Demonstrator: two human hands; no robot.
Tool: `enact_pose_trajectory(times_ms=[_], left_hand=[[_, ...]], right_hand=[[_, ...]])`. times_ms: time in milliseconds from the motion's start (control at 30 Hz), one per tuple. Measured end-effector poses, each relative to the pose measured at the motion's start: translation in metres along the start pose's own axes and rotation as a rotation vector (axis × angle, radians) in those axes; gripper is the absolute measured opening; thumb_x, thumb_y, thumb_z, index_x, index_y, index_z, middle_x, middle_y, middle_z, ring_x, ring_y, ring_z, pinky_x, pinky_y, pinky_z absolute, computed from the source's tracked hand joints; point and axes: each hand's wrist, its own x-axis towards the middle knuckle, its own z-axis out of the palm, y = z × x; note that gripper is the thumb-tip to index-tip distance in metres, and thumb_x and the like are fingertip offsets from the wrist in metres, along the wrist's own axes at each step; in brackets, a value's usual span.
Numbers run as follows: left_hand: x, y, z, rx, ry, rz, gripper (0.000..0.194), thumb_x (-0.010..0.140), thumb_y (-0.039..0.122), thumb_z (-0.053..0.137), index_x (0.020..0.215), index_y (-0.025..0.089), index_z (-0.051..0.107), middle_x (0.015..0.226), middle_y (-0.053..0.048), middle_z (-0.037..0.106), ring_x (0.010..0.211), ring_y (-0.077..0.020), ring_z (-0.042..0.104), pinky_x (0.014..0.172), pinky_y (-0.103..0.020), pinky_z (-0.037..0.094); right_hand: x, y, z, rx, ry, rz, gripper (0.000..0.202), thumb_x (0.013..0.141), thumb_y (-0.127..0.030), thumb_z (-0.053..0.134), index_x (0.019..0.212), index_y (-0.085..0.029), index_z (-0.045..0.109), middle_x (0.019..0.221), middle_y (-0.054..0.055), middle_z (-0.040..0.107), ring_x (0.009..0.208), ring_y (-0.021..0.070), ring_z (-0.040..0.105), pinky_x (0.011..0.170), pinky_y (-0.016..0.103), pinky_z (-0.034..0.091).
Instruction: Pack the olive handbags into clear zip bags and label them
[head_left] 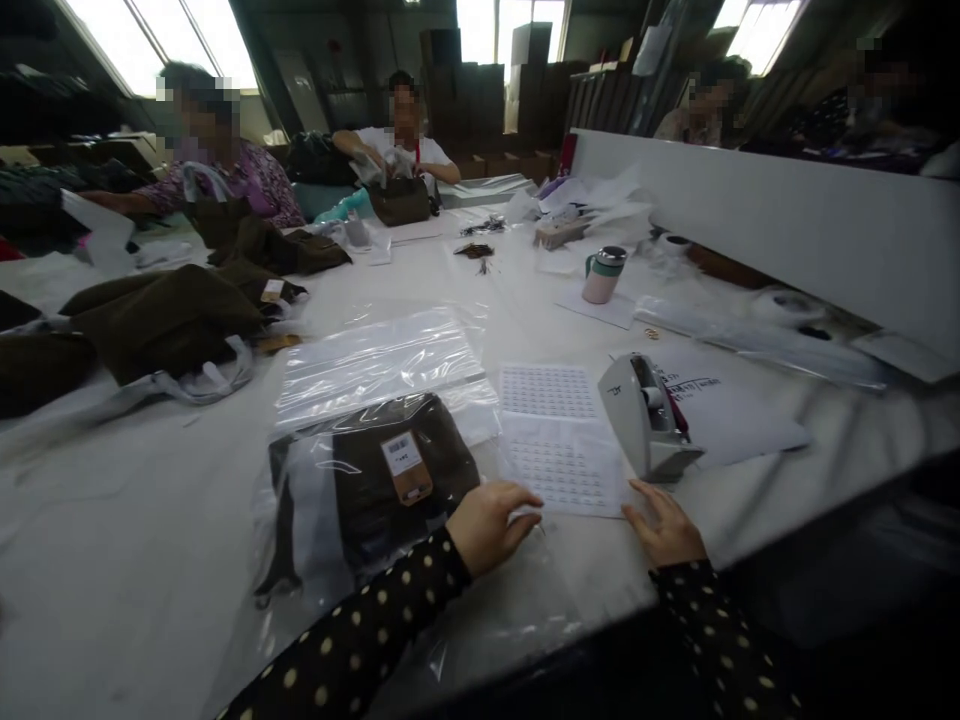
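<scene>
- The left hand [491,525], in a black polka-dot sleeve, is curled over the right edge of a packed bag, near the closer label sheet [562,465]; its grip is narrow, thumb and forefinger close together, though in this dim view I cannot tell whether anything thin is pinched between them.
- The right hand [667,528] is at the near right corner of that sheet, thumb and fingers slightly parted; whether its grip holds the paper's edge, I cannot tell.
- The packed item, a dark brown fabric bag [367,490], lies flat in a clear plastic sleeve [517,580] on the white worktop [135,560], a barcoded hang tag [406,466] on top.
- Beyond it lie glossy clear plastic bags [375,360].
- A second label sheet [547,390] lies just past the first, with a grey tape dispenser [637,425] standing beside them to the right.
- Farther off, a pink tumbler [602,280] with a green handle stands on paper.
- Brown fabric bags [165,315] are heaped at the left.
- Across the worktop, a co-worker in white handles another brown bag [401,200].
</scene>
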Motion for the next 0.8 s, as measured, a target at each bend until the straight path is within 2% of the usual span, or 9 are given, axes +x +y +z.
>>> enact_pose_trajectory(times_ms=[133,233,333,400,467,533,633,733,800], left_hand=[[0.064,-0.022,0.025,0.076,-0.025,-0.188,0.033,0.081,0.025,0.053,0.113,0.017,0.055,0.115,-0.007,0.060,0.108,-0.0190,0.053,0.096,-0.031,0.041],[0.099,-0.039,0.039,0.148,-0.026,-0.275,0.047,0.082,0.024,0.048,0.126,0.011,0.041,0.131,-0.014,0.046,0.121,-0.0221,0.042,0.102,-0.036,0.033],[0.126,-0.056,0.043,0.230,-0.068,-0.343,0.059,0.082,0.029,0.049,0.131,0.003,0.031,0.137,-0.022,0.035,0.129,-0.0286,0.029,0.104,-0.042,0.027],[0.138,-0.065,0.042,0.275,-0.138,-0.364,0.066,0.076,0.036,0.056,0.129,0.004,0.034,0.133,-0.024,0.040,0.127,-0.0340,0.032,0.101,-0.048,0.027],[0.144,-0.068,0.040,0.301,-0.235,-0.360,0.061,0.071,0.042,0.061,0.120,0.009,0.047,0.119,-0.021,0.054,0.116,-0.0359,0.044,0.096,-0.051,0.031],[0.146,-0.068,0.036,0.300,-0.347,-0.338,0.051,0.066,0.050,0.062,0.100,0.013,0.060,0.100,-0.016,0.064,0.102,-0.0340,0.055,0.090,-0.048,0.037],[0.154,-0.062,0.031,0.250,-0.482,-0.288,0.049,0.060,0.059,0.062,0.082,0.015,0.065,0.085,-0.012,0.066,0.088,-0.0297,0.060,0.082,-0.039,0.043],[0.175,-0.053,0.030,0.164,-0.544,-0.247,0.054,0.057,0.058,0.065,0.092,0.016,0.064,0.090,-0.010,0.066,0.090,-0.0280,0.059,0.080,-0.035,0.044],[0.191,-0.047,0.032,0.094,-0.590,-0.236,0.056,0.055,0.050,0.070,0.099,0.016,0.062,0.093,-0.009,0.066,0.091,-0.0275,0.058,0.081,-0.035,0.043]], right_hand=[[-0.008,0.006,0.001,-0.003,0.039,0.025,0.038,0.083,-0.041,0.045,0.110,-0.016,0.057,0.106,0.012,0.062,0.097,0.0252,0.058,0.084,0.043,0.049],[-0.011,0.003,0.004,-0.018,0.048,-0.030,0.036,0.085,-0.037,0.046,0.113,-0.016,0.056,0.111,0.012,0.060,0.104,0.0253,0.054,0.088,0.044,0.047],[-0.012,0.004,0.009,-0.059,0.003,-0.115,0.034,0.084,-0.035,0.047,0.110,-0.016,0.058,0.115,0.012,0.058,0.112,0.0275,0.049,0.091,0.047,0.046],[-0.011,0.010,0.010,-0.075,-0.025,-0.164,0.030,0.084,-0.034,0.048,0.106,-0.017,0.061,0.114,0.011,0.059,0.113,0.0284,0.048,0.090,0.048,0.047],[-0.011,0.019,0.009,-0.069,-0.036,-0.189,0.029,0.084,-0.034,0.049,0.104,-0.018,0.062,0.111,0.009,0.062,0.112,0.0281,0.049,0.088,0.048,0.048],[-0.010,0.028,0.005,-0.042,-0.057,-0.203,0.027,0.085,-0.032,0.048,0.103,-0.017,0.063,0.110,0.009,0.063,0.111,0.0273,0.050,0.088,0.047,0.049],[-0.005,0.031,-0.006,0.001,-0.090,-0.234,0.026,0.084,-0.030,0.049,0.101,-0.016,0.064,0.110,0.009,0.062,0.110,0.0272,0.051,0.087,0.046,0.049],[0.009,0.017,-0.017,0.004,0.005,-0.258,0.021,0.078,-0.029,0.058,0.095,-0.020,0.066,0.107,0.009,0.062,0.103,0.0271,0.054,0.085,0.045,0.049],[0.024,0.001,-0.022,0.037,0.085,-0.254,0.015,0.076,-0.024,0.061,0.091,-0.022,0.067,0.100,0.007,0.064,0.093,0.0239,0.058,0.080,0.041,0.051]])
